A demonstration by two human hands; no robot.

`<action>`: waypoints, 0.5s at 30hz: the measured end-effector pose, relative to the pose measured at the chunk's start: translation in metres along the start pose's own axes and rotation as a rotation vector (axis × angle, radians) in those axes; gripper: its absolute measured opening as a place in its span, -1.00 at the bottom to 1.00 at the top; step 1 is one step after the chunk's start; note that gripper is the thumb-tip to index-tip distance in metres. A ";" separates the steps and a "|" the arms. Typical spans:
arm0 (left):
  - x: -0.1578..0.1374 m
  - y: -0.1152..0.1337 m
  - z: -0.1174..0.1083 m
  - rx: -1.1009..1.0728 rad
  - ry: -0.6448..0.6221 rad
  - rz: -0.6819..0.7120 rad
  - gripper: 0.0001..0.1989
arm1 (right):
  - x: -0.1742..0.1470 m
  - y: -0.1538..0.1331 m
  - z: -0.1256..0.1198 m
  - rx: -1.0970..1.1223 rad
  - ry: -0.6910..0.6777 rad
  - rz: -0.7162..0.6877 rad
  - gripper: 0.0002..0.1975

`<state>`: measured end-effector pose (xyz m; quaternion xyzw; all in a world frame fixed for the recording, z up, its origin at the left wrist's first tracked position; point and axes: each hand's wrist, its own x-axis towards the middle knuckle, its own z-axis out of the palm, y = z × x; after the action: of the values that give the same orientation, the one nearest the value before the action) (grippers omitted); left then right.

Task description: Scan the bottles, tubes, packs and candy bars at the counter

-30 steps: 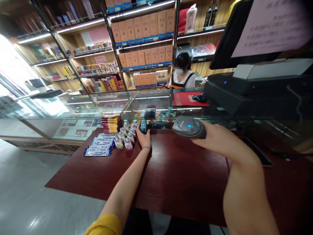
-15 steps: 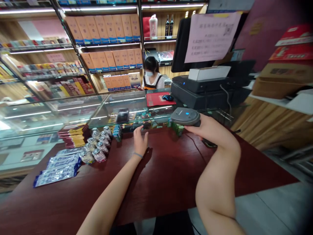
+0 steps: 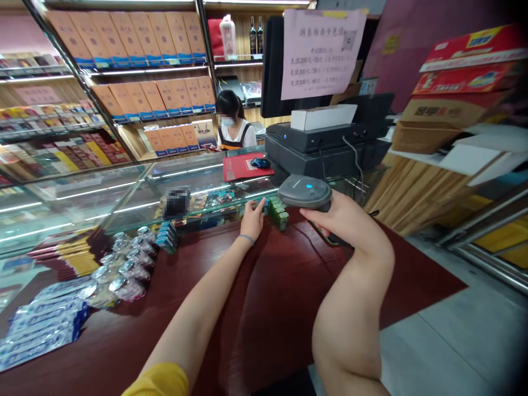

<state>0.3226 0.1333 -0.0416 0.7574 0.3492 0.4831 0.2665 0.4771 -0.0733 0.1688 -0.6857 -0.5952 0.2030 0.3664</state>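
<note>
My right hand [image 3: 334,217] grips a dark grey barcode scanner [image 3: 305,191], which has a small blue light on top. The scanner is held above the counter, beside a short row of small green packs [image 3: 279,213]. Just left of that row is my left hand [image 3: 252,220], fingers apart, its fingertips by a small blue pack [image 3: 266,205]; contact is unclear. Further left on the dark red counter [image 3: 214,264] stand a stack of small blue-green boxes [image 3: 166,237] and several lidded jars [image 3: 128,269]. Beyond the jars lie silver-blue sachets [image 3: 49,319] and a stack of maroon-and-yellow packs [image 3: 76,253].
A glass display case [image 3: 136,192] borders the counter's far side. On it are a red mat [image 3: 235,168] with a mouse [image 3: 260,163], and a till with a monitor [image 3: 272,66]. A person [image 3: 235,129] sits behind. Cartons [image 3: 441,110] are piled at right.
My left hand has moved right, from bare counter to beside the green packs. My right hand still holds the scanner. The view has shifted right.
</note>
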 end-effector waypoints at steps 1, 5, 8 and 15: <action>0.000 -0.001 0.002 0.016 0.007 0.004 -0.42 | 0.000 0.000 0.000 0.015 -0.003 0.000 -0.69; -0.004 -0.001 0.007 0.059 0.023 0.004 -0.44 | 0.001 0.001 -0.001 0.047 -0.010 0.005 -0.65; -0.006 0.005 0.008 0.011 0.055 -0.020 -0.55 | 0.000 0.000 -0.001 0.038 -0.008 0.002 -0.64; -0.007 0.013 0.008 -0.302 0.112 -0.144 -0.75 | 0.001 0.000 0.001 0.018 0.008 -0.037 -0.69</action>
<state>0.3319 0.1189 -0.0388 0.6536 0.3401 0.5514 0.3913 0.4770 -0.0723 0.1683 -0.6721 -0.6043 0.1990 0.3787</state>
